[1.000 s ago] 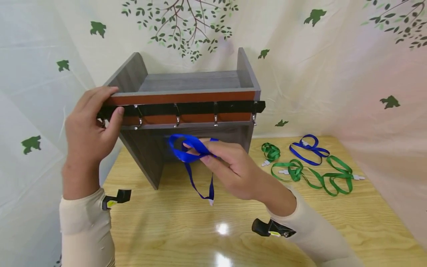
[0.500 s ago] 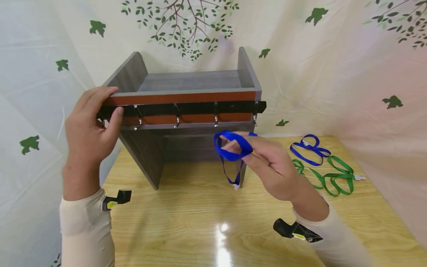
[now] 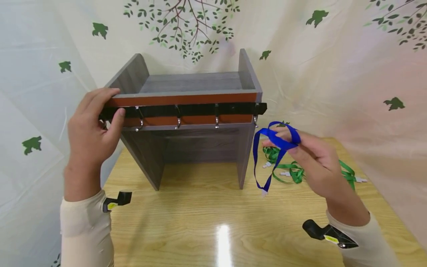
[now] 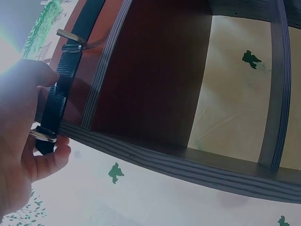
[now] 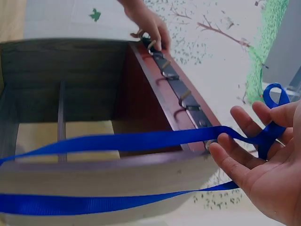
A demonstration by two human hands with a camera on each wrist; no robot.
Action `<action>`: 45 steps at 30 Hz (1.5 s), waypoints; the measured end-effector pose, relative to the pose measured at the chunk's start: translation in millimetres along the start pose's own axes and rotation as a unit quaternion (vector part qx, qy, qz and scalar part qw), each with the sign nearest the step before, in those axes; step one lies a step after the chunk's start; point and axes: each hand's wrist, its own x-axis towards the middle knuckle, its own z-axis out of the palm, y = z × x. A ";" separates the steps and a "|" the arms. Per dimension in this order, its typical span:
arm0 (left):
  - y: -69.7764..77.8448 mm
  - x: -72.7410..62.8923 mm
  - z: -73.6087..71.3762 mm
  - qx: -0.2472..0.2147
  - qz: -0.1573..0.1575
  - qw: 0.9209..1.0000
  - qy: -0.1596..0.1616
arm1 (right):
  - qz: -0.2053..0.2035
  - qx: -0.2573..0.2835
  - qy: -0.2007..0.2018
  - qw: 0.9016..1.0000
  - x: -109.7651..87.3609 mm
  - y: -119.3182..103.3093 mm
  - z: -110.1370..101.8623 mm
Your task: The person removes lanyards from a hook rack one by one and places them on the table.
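My left hand (image 3: 91, 129) grips the left end of a black hook rail (image 3: 197, 110) on the front board of a grey wooden shelf (image 3: 193, 82). Its thumb lies on the rail's face, also seen on the rail (image 4: 66, 70) in the left wrist view. Right of the shelf, my right hand (image 3: 321, 167) pinches a blue lanyard (image 3: 283, 142) in mid-air. Part of the lanyard is looped about the fingers, and a long loop hangs down to a white clip (image 3: 264, 193). In the right wrist view the lanyard's two strands (image 5: 141, 141) stretch across the shelf's side.
Several metal hooks (image 3: 217, 120) line the rail with nothing on them. Green lanyards (image 3: 295, 174) with white clips lie on the wooden table (image 3: 180, 218), partly behind my right hand. A leaf-printed cloth (image 3: 300, 74) hangs behind the shelf.
My right hand has moved right with the blue lanyard, from in front of the shelf to beyond its right side. It now hides the other blue lanyard on the table. My left hand stays put.
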 end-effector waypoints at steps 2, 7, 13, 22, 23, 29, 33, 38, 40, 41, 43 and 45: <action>0.1 -0.6 0.1 0.000 -0.002 1.000 0.002 | 0.004 0.002 0.007 1.000 -4.8 -1.1 -7.7; 0.6 -2.0 0.9 0.006 -0.006 1.000 0.004 | 0.053 0.010 0.006 0.999 -17.4 -4.9 -35.3; 1.4 -2.6 0.4 0.017 -0.005 1.000 0.006 | 0.125 0.014 -0.014 0.992 -38.6 -4.3 -69.0; 2.4 -3.5 0.1 0.021 -0.008 1.000 0.009 | 0.197 0.015 -0.039 0.980 -71.1 -0.7 -99.1; 2.5 -3.5 0.3 0.022 -0.008 1.000 0.010 | 0.203 0.019 -0.046 0.978 -74.7 -0.6 -102.2; 2.7 -3.4 0.5 0.023 -0.009 1.000 0.011 | 0.270 -0.001 -0.112 0.956 -91.2 -4.4 -119.5; 2.4 -3.0 0.2 0.024 -0.011 1.000 0.012 | 0.351 -0.097 -0.158 0.918 -97.0 -5.1 -122.5; 2.8 -1.9 1.4 0.021 -0.010 1.000 0.013 | 0.487 -0.149 -0.230 0.829 -111.3 6.2 -122.0; 3.2 -1.5 2.2 0.019 -0.009 1.000 0.013 | 0.534 -0.182 -0.261 0.783 -119.6 12.2 -120.3; 3.3 -1.3 2.5 0.017 -0.009 1.000 0.013 | 0.550 -0.190 -0.276 0.765 -124.0 16.1 -119.6; 3.7 -1.2 3.1 0.016 -0.008 1.000 0.012 | 0.569 -0.200 -0.295 0.741 -133.3 23.9 -118.0; 4.0 -1.1 3.5 0.016 -0.008 1.000 0.010 | 0.569 -0.202 -0.306 0.736 -141.9 30.9 -116.5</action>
